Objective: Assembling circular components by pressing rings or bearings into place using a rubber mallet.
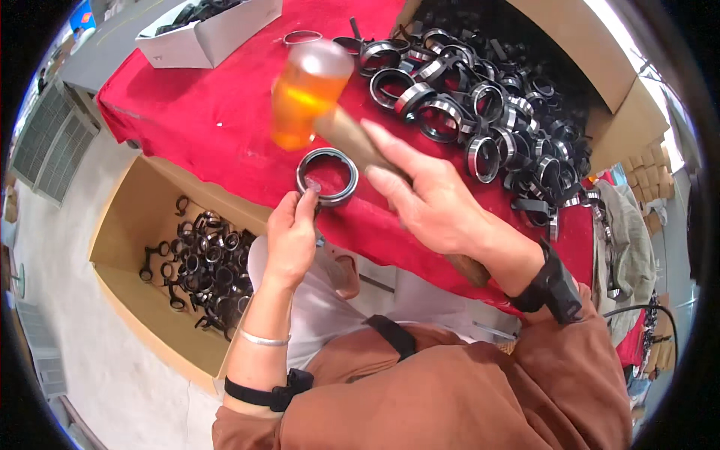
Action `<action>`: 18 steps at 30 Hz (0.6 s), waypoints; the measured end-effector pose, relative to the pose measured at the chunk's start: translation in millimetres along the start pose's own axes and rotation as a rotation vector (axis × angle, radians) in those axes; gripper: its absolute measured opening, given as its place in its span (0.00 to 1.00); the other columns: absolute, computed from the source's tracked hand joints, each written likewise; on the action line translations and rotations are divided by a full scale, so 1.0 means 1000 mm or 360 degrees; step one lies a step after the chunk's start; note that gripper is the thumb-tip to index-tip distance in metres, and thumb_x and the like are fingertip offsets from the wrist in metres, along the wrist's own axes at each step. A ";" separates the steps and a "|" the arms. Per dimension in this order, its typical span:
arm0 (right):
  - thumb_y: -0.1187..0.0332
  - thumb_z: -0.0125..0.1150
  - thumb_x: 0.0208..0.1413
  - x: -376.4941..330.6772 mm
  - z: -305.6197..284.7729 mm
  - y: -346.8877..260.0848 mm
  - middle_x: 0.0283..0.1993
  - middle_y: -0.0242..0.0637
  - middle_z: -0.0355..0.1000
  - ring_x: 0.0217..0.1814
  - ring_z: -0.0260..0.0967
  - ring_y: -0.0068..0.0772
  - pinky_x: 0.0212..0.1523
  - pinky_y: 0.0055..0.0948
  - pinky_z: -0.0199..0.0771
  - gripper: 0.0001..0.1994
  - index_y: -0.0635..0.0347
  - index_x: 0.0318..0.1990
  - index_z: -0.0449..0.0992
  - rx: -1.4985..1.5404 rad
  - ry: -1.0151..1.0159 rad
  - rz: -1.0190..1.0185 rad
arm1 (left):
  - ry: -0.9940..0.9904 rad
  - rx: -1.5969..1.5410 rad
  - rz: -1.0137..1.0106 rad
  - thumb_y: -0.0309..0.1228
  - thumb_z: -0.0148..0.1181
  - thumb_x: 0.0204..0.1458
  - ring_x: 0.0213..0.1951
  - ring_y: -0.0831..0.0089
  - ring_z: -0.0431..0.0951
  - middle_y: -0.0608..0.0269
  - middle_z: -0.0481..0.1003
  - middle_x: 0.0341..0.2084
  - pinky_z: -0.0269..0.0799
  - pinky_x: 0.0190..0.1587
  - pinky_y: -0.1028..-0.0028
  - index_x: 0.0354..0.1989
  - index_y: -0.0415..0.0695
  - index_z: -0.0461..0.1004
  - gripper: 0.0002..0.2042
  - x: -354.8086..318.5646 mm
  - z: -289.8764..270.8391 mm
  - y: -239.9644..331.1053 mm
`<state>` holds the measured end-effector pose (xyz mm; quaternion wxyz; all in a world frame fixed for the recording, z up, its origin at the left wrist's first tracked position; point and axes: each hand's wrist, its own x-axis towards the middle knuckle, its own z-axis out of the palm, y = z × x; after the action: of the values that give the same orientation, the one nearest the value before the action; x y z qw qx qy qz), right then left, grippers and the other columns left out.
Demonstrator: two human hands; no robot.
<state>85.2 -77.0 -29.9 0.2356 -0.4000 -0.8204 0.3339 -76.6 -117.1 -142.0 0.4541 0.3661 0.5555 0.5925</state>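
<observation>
Red cloth (pixel 210 112) covers the worktable, seen from above, with pale floor at the left. On the floor at lower left, an open cardboard box (pixel 127 225) holds a heap of dark rings with tabs. At the table's far left corner stands a white box (pixel 210 37) with more dark parts inside. Near the table's front edge lies a single grey ring (pixel 328 176), flat on the cloth; the left hand (pixel 291 236) pinches its near rim between thumb and fingertips, the wrist bearing a thin silver bangle. Just above the ring, blurred, hangs the orange head of a mallet (pixel 307 94), its wooden handle (pixel 352 139) running down to the right. The right hand (pixel 431 199) is wrapped around this handle, with a black strap at the wrist. Farther right, a large pile of black and silver rings (pixel 487 105) spreads over the cloth into a tipped cardboard carton (pixel 600 60).
</observation>
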 end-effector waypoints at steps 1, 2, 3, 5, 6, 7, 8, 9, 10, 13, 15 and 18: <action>0.68 0.47 0.59 -0.003 -0.003 -0.005 0.24 0.26 0.63 0.23 0.59 0.14 0.24 0.17 0.63 0.25 0.54 0.64 0.52 0.0124 0.0105 -0.0009 | -0.0023 -0.0093 -0.0048 0.32 0.48 0.58 0.21 0.85 0.56 0.76 0.59 0.16 0.54 0.22 0.80 0.23 0.40 0.66 0.12 -0.002 -0.001 0.002; 0.69 0.47 0.60 -0.006 -0.006 -0.009 0.23 0.25 0.61 0.21 0.58 0.13 0.22 0.15 0.62 0.25 0.54 0.64 0.52 0.0248 0.0212 -0.0019 | -0.0050 -0.0183 -0.0097 0.32 0.48 0.58 0.20 0.85 0.56 0.76 0.59 0.16 0.54 0.22 0.79 0.23 0.40 0.66 0.12 -0.004 -0.001 0.004; 0.69 0.46 0.60 -0.010 -0.006 -0.009 0.22 0.25 0.60 0.20 0.57 0.13 0.21 0.15 0.62 0.25 0.53 0.65 0.51 0.0319 0.0319 -0.0004 | -0.0033 -0.0167 -0.0094 0.31 0.48 0.58 0.20 0.86 0.55 0.76 0.59 0.16 0.52 0.21 0.81 0.24 0.41 0.66 0.11 -0.004 -0.001 0.005; 0.68 0.47 0.59 -0.020 0.008 0.014 0.36 0.42 0.65 0.37 0.62 0.30 0.35 0.24 0.64 0.24 0.58 0.63 0.53 0.0346 0.0270 0.0225 | -0.0033 -0.0017 0.0024 0.31 0.48 0.58 0.19 0.87 0.55 0.76 0.59 0.16 0.52 0.21 0.82 0.24 0.41 0.66 0.11 -0.001 -0.005 -0.004; 0.67 0.49 0.57 -0.022 0.014 0.027 0.48 0.58 0.68 0.53 0.67 0.48 0.50 0.33 0.66 0.24 0.63 0.60 0.56 0.0340 0.0199 0.0339 | -0.0012 0.0126 0.0136 0.32 0.48 0.57 0.19 0.88 0.55 0.76 0.58 0.15 0.51 0.21 0.83 0.24 0.41 0.66 0.11 -0.002 -0.005 -0.003; 0.65 0.48 0.57 -0.022 0.007 0.026 0.48 0.57 0.68 0.53 0.66 0.50 0.50 0.33 0.66 0.25 0.63 0.61 0.55 0.0280 0.0156 0.0356 | -0.0013 -0.0005 -0.0018 0.32 0.48 0.57 0.19 0.87 0.56 0.76 0.60 0.16 0.52 0.20 0.81 0.25 0.41 0.67 0.11 -0.004 -0.003 0.000; 0.65 0.48 0.57 -0.022 0.005 0.028 0.48 0.57 0.68 0.53 0.66 0.50 0.50 0.33 0.66 0.25 0.63 0.61 0.55 0.0286 0.0198 0.0371 | -0.0056 0.0009 -0.0013 0.32 0.48 0.57 0.19 0.87 0.56 0.76 0.60 0.16 0.52 0.20 0.81 0.25 0.41 0.67 0.11 -0.006 -0.002 0.004; 0.64 0.48 0.57 -0.022 0.004 0.031 0.48 0.58 0.68 0.53 0.66 0.51 0.50 0.34 0.66 0.25 0.63 0.61 0.55 0.0278 0.0169 0.0338 | -0.0041 0.0079 0.0041 0.33 0.47 0.57 0.20 0.86 0.57 0.75 0.61 0.17 0.52 0.20 0.81 0.25 0.41 0.67 0.11 -0.008 -0.004 0.007; 0.63 0.47 0.58 -0.025 -0.001 0.034 0.47 0.58 0.68 0.52 0.66 0.52 0.49 0.34 0.66 0.25 0.63 0.61 0.55 0.0259 0.0147 0.0309 | -0.0036 0.0138 0.0098 0.34 0.47 0.58 0.20 0.86 0.58 0.74 0.61 0.18 0.53 0.20 0.81 0.26 0.41 0.67 0.12 -0.008 -0.007 0.008; 0.63 0.46 0.58 -0.066 -0.019 0.032 0.45 0.55 0.70 0.46 0.71 0.46 0.48 0.34 0.67 0.26 0.63 0.62 0.52 0.0445 0.0075 0.0402 | 0.0173 0.0312 0.0001 0.36 0.45 0.58 0.21 0.85 0.61 0.72 0.65 0.21 0.56 0.22 0.82 0.31 0.40 0.69 0.13 -0.028 -0.054 0.004; 0.64 0.46 0.58 -0.097 -0.031 0.038 0.44 0.53 0.71 0.45 0.71 0.43 0.47 0.33 0.67 0.26 0.63 0.62 0.52 0.0524 0.0104 0.0409 | 0.0220 0.0370 -0.0086 0.37 0.44 0.59 0.27 0.79 0.66 0.67 0.68 0.25 0.61 0.30 0.79 0.39 0.37 0.70 0.15 -0.044 -0.103 0.007; 0.66 0.47 0.59 -0.135 -0.045 0.049 0.37 0.44 0.72 0.35 0.72 0.32 0.37 0.30 0.70 0.26 0.61 0.64 0.50 0.0620 0.0135 0.0401 | 0.0715 0.1437 0.0337 0.35 0.44 0.58 0.46 0.63 0.67 0.52 0.70 0.41 0.60 0.50 0.66 0.49 0.34 0.66 0.18 -0.050 -0.182 -0.020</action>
<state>216.3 -148.1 -52.0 0.2991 -0.4599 -0.6735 0.4955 -229.0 -223.9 -179.4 0.0578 0.4435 0.7997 0.4005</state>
